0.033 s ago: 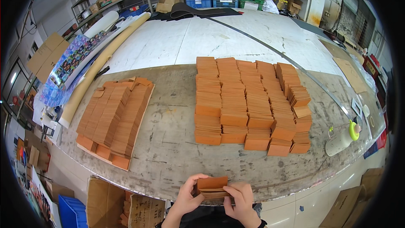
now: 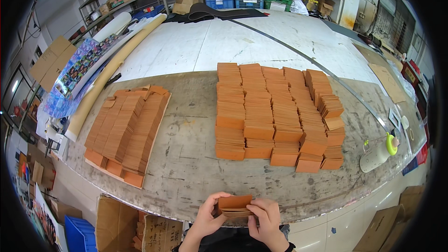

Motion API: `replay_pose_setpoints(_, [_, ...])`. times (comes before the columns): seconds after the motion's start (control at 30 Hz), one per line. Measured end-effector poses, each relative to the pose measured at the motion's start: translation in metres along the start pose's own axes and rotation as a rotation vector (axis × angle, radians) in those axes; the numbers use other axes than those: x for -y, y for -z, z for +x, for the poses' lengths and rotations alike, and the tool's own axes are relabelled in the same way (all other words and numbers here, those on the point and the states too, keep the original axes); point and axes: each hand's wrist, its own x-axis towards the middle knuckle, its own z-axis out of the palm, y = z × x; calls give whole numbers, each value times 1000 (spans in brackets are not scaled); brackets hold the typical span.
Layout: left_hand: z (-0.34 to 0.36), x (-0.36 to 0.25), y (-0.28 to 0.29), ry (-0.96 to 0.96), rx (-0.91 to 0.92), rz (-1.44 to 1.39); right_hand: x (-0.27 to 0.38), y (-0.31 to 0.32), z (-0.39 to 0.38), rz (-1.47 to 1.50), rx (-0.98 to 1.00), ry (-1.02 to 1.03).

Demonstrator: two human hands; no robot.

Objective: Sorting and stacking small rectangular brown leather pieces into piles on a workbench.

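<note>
Between my two hands, at the table's near edge, is a small stack of orange-brown leather-like rectangles (image 2: 235, 202). My left hand (image 2: 211, 213) grips the stack's left end, thumb toward me and fingers behind. At its right end my right hand (image 2: 265, 218) pinches the pieces between thumb and fingers. The rear piece stands up higher than the layers in front. Beyond my hands, slightly right, several rows of the same rectangles (image 2: 258, 107) stand packed on edge. Another block of them (image 2: 116, 130) lies to the left on a thin board (image 2: 157, 141).
The worktable (image 2: 186, 112) has a stained grey mat and a white far part. A bottle with a lime-green lid (image 2: 377, 154) stands at right. A long metal strip (image 2: 308, 58) crosses behind the rows. Rolls (image 2: 112, 77) lie at left; an open carton (image 2: 116, 221) sits below the near edge.
The fingers of my right hand have shifted slightly on the stack, and its front layers look a little more fanned. The piles on the table stay where they were.
</note>
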Motion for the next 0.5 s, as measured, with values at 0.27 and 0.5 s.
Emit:
replay_pose_setpoints(0.27, [0, -1, 1, 1, -12, 22, 0, 0, -1, -227, 2, 126])
replay_pose_setpoints(0.5, [0, -1, 2, 19, 6, 39, 1, -4, 4, -57, -5, 18])
